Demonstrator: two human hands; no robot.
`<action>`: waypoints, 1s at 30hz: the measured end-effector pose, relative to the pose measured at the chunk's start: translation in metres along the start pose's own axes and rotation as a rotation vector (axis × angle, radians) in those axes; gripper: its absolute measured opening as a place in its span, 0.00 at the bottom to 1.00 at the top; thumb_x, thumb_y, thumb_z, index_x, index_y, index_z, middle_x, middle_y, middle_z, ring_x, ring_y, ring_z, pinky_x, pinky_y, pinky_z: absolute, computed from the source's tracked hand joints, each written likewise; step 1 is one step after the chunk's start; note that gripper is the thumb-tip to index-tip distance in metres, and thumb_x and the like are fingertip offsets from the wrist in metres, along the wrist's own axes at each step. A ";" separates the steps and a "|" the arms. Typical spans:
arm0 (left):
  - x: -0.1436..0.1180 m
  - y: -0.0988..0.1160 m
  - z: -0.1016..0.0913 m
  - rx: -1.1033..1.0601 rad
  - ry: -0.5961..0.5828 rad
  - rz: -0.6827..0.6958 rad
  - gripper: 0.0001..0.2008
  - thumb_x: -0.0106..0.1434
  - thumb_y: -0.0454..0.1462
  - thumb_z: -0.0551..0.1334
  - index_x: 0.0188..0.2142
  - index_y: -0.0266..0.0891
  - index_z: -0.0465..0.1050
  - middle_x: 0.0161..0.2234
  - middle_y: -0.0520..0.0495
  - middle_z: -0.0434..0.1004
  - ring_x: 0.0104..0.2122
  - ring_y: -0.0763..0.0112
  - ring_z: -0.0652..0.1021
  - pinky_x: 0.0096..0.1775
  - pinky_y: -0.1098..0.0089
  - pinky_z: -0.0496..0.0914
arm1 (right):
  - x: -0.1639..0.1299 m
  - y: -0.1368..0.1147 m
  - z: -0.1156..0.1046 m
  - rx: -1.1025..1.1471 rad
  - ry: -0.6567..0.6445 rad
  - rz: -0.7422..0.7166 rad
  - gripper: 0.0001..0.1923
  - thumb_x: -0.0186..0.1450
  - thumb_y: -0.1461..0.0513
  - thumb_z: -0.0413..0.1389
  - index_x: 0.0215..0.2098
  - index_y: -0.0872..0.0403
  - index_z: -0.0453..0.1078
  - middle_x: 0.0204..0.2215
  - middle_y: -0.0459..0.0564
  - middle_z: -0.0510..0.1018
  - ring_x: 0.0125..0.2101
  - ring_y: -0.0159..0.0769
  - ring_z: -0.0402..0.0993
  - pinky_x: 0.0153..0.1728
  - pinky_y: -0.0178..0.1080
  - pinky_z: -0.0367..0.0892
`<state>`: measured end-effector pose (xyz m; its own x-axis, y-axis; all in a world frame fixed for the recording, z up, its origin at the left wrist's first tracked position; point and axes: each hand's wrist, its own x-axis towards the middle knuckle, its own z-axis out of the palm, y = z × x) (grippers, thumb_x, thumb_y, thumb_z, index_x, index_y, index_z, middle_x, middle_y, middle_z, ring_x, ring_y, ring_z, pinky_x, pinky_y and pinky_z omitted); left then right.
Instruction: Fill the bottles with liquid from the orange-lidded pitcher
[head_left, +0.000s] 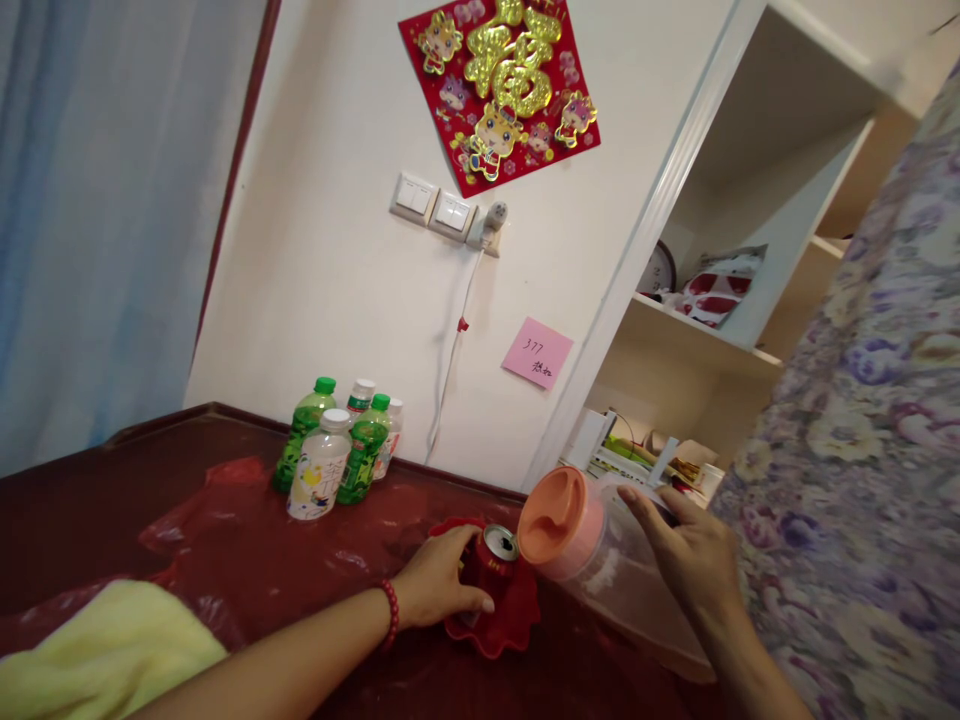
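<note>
The left hand [439, 585] is wrapped around a red drinks can [491, 568], fingers curled about its side, and the can stands upright on a small red scalloped dish [504, 628] on the dark red table [90, 505]. Just beside it, the right hand [694, 560] grips a clear plastic jug [622, 575] by its side; the jug is tilted over, its peach-coloured lid [553, 515] pointing toward the can's top and nearly touching it. A red bead bracelet [390, 613] circles the left wrist. Crumpled red plastic sheeting [225, 540] covers the table behind the dish, with a yellow cloth [105, 650] at the near left. Further back, against the wall, stands a cluster of bottles [337, 450], some green, some pale with white caps. A pink sticky note [537, 352] hangs on the wall above.
</note>
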<state>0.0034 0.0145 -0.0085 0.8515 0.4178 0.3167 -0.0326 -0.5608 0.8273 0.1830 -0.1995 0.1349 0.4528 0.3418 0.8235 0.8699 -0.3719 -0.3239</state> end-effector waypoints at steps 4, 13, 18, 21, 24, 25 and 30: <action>0.000 0.001 0.001 0.000 0.004 -0.016 0.37 0.42 0.40 0.75 0.54 0.41 0.70 0.53 0.43 0.76 0.50 0.53 0.76 0.50 0.61 0.70 | 0.000 -0.001 -0.002 -0.010 -0.001 0.014 0.35 0.57 0.32 0.50 0.15 0.52 0.56 0.13 0.41 0.57 0.18 0.32 0.58 0.21 0.34 0.53; -0.001 0.004 -0.001 -0.009 -0.003 -0.015 0.37 0.42 0.39 0.75 0.54 0.42 0.70 0.51 0.44 0.77 0.48 0.54 0.77 0.48 0.62 0.71 | 0.001 0.001 -0.001 0.003 -0.011 0.002 0.35 0.57 0.32 0.50 0.15 0.52 0.60 0.13 0.42 0.59 0.18 0.32 0.59 0.21 0.34 0.54; -0.001 0.005 -0.002 0.005 -0.010 -0.021 0.37 0.42 0.40 0.75 0.53 0.42 0.71 0.51 0.44 0.77 0.48 0.53 0.76 0.48 0.61 0.71 | 0.000 0.002 -0.001 0.013 -0.018 0.008 0.35 0.57 0.32 0.50 0.16 0.52 0.60 0.13 0.42 0.58 0.18 0.31 0.59 0.21 0.34 0.53; -0.001 0.005 -0.001 0.010 0.003 -0.015 0.37 0.42 0.39 0.75 0.53 0.42 0.71 0.52 0.44 0.77 0.50 0.53 0.76 0.49 0.61 0.70 | 0.000 0.002 -0.001 0.004 -0.017 0.013 0.35 0.57 0.31 0.50 0.16 0.52 0.59 0.13 0.42 0.58 0.18 0.32 0.59 0.22 0.34 0.53; -0.001 0.004 -0.001 0.013 -0.001 -0.012 0.37 0.42 0.40 0.75 0.53 0.42 0.71 0.51 0.44 0.77 0.48 0.53 0.76 0.49 0.61 0.70 | 0.000 0.001 -0.002 -0.003 -0.013 0.005 0.35 0.57 0.31 0.50 0.16 0.52 0.59 0.13 0.42 0.58 0.18 0.32 0.59 0.22 0.34 0.54; -0.001 0.004 -0.001 0.015 -0.001 -0.014 0.37 0.42 0.40 0.75 0.53 0.42 0.71 0.51 0.44 0.77 0.47 0.54 0.77 0.49 0.61 0.70 | 0.001 0.001 -0.002 -0.003 -0.015 0.003 0.35 0.57 0.31 0.50 0.16 0.52 0.59 0.13 0.42 0.58 0.18 0.32 0.59 0.22 0.34 0.54; 0.000 0.001 0.000 -0.008 0.001 0.001 0.37 0.42 0.40 0.75 0.53 0.42 0.70 0.51 0.44 0.77 0.48 0.54 0.76 0.48 0.62 0.70 | 0.001 0.001 -0.001 0.009 -0.021 0.002 0.35 0.57 0.32 0.51 0.16 0.52 0.58 0.14 0.41 0.58 0.18 0.32 0.58 0.23 0.34 0.53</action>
<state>0.0031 0.0136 -0.0081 0.8512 0.4173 0.3182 -0.0381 -0.5556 0.8306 0.1841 -0.2005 0.1363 0.4583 0.3594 0.8129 0.8707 -0.3651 -0.3295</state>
